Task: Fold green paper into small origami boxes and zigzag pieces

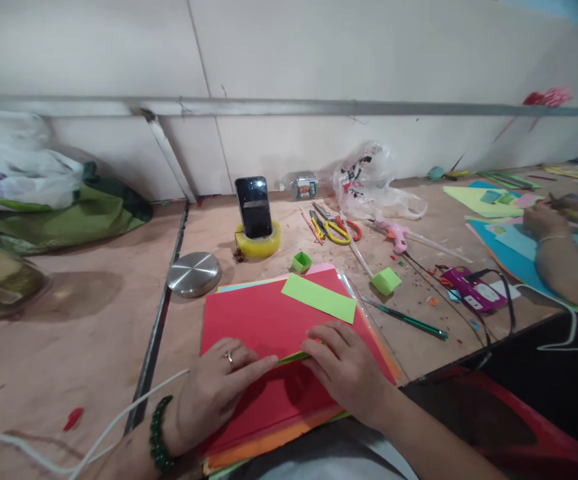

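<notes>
A red paper sheet tops a stack of coloured sheets in front of me. Over it both hands hold a narrow folded green paper strip. My left hand, with a ring and a green bead bracelet, has its index fingertip at the strip's left end; its thumb is hidden. My right hand pinches the other end between curled fingers. A flat light-green paper strip lies on the red sheet just beyond. Behind the stack sit a small green paper box and a light-green paper cube on a thin stick.
Beyond the stack are a round metal tin, a phone propped on yellow tape, scissors, a pink glue gun and a green pen-like tool. A purple power strip lies right, near another person's arm.
</notes>
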`<state>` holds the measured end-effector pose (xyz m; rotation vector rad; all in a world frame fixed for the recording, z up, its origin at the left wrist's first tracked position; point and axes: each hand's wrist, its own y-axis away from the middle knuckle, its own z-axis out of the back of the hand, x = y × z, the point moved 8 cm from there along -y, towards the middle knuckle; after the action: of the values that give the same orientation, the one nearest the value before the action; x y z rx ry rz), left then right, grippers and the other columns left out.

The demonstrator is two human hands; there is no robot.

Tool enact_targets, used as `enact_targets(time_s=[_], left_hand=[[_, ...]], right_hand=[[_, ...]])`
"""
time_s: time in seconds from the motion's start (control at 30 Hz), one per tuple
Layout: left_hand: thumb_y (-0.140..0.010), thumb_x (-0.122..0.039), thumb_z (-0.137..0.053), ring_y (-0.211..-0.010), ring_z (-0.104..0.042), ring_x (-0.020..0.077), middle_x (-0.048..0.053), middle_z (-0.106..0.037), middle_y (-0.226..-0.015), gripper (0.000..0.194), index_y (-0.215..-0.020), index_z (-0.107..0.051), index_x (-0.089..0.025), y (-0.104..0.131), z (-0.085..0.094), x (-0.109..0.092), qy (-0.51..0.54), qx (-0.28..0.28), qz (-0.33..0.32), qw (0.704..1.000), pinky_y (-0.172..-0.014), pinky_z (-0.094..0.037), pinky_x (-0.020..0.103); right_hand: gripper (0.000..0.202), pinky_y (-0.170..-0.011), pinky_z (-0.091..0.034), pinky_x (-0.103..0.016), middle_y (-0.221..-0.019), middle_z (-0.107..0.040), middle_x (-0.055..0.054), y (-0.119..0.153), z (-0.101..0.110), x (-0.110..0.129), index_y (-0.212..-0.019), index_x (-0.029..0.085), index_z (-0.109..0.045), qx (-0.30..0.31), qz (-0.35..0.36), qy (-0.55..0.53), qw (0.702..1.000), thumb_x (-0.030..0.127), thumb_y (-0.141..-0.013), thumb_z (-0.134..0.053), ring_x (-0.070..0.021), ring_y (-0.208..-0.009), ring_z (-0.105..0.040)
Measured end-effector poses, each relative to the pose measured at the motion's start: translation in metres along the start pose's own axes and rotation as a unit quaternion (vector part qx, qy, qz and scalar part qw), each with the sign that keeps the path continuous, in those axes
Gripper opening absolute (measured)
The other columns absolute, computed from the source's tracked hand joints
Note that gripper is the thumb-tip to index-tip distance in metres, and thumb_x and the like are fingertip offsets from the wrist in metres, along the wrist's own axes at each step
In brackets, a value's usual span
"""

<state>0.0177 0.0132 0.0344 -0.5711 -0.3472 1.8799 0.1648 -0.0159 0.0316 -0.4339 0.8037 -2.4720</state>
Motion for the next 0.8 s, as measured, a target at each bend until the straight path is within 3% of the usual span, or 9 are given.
enact_targets(time_s=[0.17, 0.3, 0.4, 0.5, 0.57, 0.8], left_hand=[[-0.088, 0.000, -0.037, -0.070, -0.054, 0.0165, 0.004, -0.065, -0.082, 0.044, -0.124, -0.055, -0.017, 0.003, -0.002, 0.005, 0.012, 0.009, 0.014, 1.000, -0.065, -0.047, 0.028], [-0.088, 0.000, -0.035, -0.071, -0.057, 0.0159, 0.005, -0.066, -0.084, 0.046, -0.125, -0.054, -0.018, 0.005, -0.007, 0.012, 0.013, 0.015, 0.027, 0.999, -0.066, -0.049, 0.027], [-0.090, -0.002, -0.033, -0.068, -0.057, 0.0158, 0.005, -0.067, -0.082, 0.040, -0.119, -0.057, -0.016, 0.004, -0.010, 0.011, -0.014, 0.010, 0.013, 1.000, -0.064, -0.049, 0.027], [-0.092, -0.004, -0.033, -0.065, -0.057, 0.0158, 0.006, -0.068, -0.079, 0.037, -0.116, -0.059, -0.014, 0.004, -0.009, 0.006, -0.052, -0.004, -0.007, 0.999, -0.062, -0.048, 0.028], [-0.093, -0.003, -0.034, -0.066, -0.058, 0.0154, 0.007, -0.070, -0.081, 0.036, -0.116, -0.059, -0.014, 0.004, -0.005, 0.002, -0.066, -0.019, -0.019, 0.997, -0.063, -0.048, 0.028], [-0.091, -0.005, -0.037, -0.097, -0.061, 0.0204, 0.013, -0.068, -0.108, 0.028, -0.094, -0.063, -0.015, 0.002, -0.002, 0.001, -0.098, -0.041, -0.014, 0.994, -0.080, -0.053, 0.032]], right_hand=[[0.021, -0.058, -0.042, -0.027, -0.063, -0.058, -0.002, 0.000, -0.004, -0.007, -0.073, 0.018, -0.056, 0.050, -0.012, -0.032, 0.998, 0.019, -0.093, -0.050, -0.0160, -0.062, -0.050], [0.013, -0.067, -0.045, -0.028, -0.078, -0.066, -0.005, 0.000, -0.003, -0.005, -0.082, 0.017, -0.061, 0.046, 0.006, -0.041, 0.998, 0.015, -0.092, -0.052, -0.0167, -0.071, -0.055], [0.007, -0.070, -0.047, -0.031, -0.090, -0.069, -0.008, 0.001, -0.005, -0.002, -0.094, 0.017, -0.063, 0.042, 0.017, -0.038, 0.998, 0.021, -0.089, -0.058, -0.0193, -0.079, -0.058], [0.021, -0.066, -0.048, -0.033, -0.088, -0.070, -0.008, 0.003, -0.011, 0.000, -0.101, 0.014, -0.062, 0.053, 0.014, -0.036, 0.998, 0.028, -0.086, -0.064, -0.0211, -0.077, -0.058], [0.020, -0.065, -0.048, -0.033, -0.086, -0.070, -0.008, 0.005, -0.013, 0.000, -0.100, 0.014, -0.063, 0.053, 0.010, -0.030, 0.998, 0.027, -0.086, -0.064, -0.0213, -0.075, -0.058], [0.018, -0.079, -0.051, -0.034, -0.105, -0.067, -0.013, 0.009, -0.012, 0.001, -0.101, 0.016, -0.066, 0.022, 0.032, -0.001, 0.999, 0.011, -0.089, -0.053, -0.0221, -0.091, -0.058]])
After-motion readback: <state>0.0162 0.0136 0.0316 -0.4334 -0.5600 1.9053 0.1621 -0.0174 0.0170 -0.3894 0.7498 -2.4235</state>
